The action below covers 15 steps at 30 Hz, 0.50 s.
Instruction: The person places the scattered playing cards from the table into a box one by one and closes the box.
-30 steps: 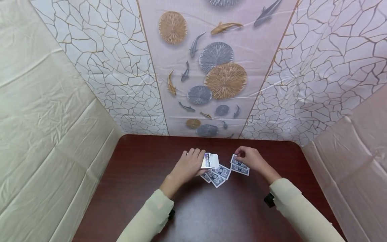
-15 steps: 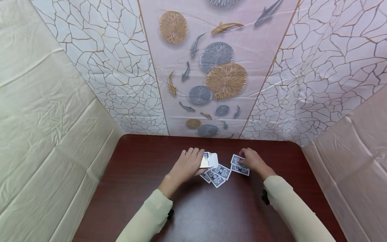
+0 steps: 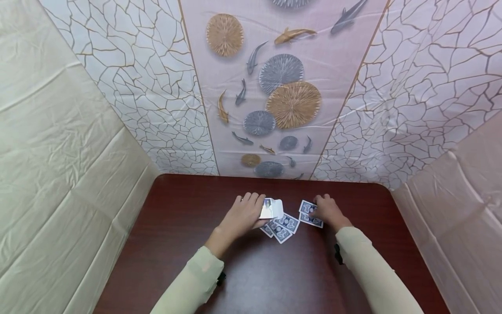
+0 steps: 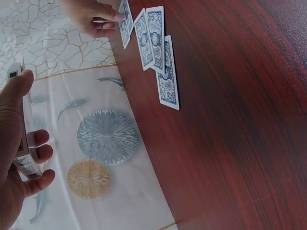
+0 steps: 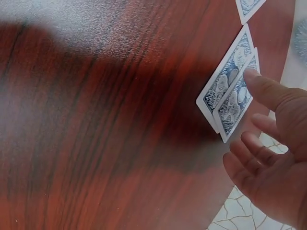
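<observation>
Left hand: fingers curled round the box, covering much of it. Right hand: fingers loosely parted, thumb over the pair; contact cannot be confirmed. Between both hands' fingers lie three cards, overlapping, so some faces are partly hidden.

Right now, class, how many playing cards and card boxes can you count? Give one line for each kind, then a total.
Playing cards: 5 visible, 3 in the group by the left hand and 2 by the right hand
Card box: 1, held in the left hand
Total: 6
</observation>
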{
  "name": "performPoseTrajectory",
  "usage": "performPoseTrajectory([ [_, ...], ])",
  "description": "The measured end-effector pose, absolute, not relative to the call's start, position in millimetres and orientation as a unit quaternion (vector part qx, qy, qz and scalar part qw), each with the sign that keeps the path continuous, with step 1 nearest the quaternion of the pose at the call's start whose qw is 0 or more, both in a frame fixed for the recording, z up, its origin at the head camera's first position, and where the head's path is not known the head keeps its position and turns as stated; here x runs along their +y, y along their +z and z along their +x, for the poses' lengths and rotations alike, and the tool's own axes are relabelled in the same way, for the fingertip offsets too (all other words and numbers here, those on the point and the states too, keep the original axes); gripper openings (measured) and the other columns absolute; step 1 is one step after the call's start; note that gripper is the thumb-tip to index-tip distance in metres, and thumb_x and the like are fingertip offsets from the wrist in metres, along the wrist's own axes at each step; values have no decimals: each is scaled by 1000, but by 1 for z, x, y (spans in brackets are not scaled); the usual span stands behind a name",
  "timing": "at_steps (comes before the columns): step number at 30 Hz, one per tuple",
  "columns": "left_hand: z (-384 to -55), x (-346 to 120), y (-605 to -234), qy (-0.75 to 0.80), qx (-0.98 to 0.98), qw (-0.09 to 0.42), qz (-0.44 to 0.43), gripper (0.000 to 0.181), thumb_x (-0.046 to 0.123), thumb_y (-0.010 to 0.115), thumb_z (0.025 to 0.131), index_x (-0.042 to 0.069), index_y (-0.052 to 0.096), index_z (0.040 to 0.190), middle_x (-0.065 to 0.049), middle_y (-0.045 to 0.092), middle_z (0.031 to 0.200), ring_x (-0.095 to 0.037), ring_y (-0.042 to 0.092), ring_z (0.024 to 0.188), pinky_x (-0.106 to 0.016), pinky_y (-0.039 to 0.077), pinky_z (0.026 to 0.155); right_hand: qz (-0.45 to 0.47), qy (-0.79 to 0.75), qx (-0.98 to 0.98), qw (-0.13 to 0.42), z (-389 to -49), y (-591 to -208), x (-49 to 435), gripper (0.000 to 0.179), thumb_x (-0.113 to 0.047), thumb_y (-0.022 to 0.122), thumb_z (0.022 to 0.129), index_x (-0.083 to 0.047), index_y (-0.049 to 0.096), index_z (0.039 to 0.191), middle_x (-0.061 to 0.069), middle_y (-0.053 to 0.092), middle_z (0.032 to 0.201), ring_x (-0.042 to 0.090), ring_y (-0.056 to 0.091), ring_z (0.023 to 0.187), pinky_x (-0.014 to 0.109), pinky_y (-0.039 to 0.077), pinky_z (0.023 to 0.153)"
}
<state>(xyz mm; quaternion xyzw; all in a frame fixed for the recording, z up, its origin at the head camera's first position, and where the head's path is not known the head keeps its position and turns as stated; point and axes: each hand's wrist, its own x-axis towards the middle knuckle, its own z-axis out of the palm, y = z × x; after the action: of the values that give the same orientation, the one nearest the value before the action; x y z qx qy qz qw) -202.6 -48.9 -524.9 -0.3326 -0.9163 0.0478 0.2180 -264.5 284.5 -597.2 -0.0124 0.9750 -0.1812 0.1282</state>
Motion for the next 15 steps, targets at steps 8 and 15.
performPoseTrajectory([
  [8, -203, -49, -525, 32, -919, 209, -334, 77, 64, 68, 88, 5, 57, 137, -9, 66, 117, -25, 63, 101, -39, 51, 74, 9, -153, 978, 141, -265, -603, 285, 61, -23, 82, 88, 9, 54, 132, 35, 45, 133, 49, 48, 119, 60, 48, 97],
  [15, -203, -49, -522, 19, -923, 190, -334, 77, 63, 69, 89, 4, 56, 137, -10, 65, 118, -25, 62, 102, -40, 51, 76, 21, -159, 976, 147, -267, -605, 288, 54, -24, 82, 88, 5, 55, 124, 33, 45, 130, 47, 46, 116, 58, 47, 95],
])
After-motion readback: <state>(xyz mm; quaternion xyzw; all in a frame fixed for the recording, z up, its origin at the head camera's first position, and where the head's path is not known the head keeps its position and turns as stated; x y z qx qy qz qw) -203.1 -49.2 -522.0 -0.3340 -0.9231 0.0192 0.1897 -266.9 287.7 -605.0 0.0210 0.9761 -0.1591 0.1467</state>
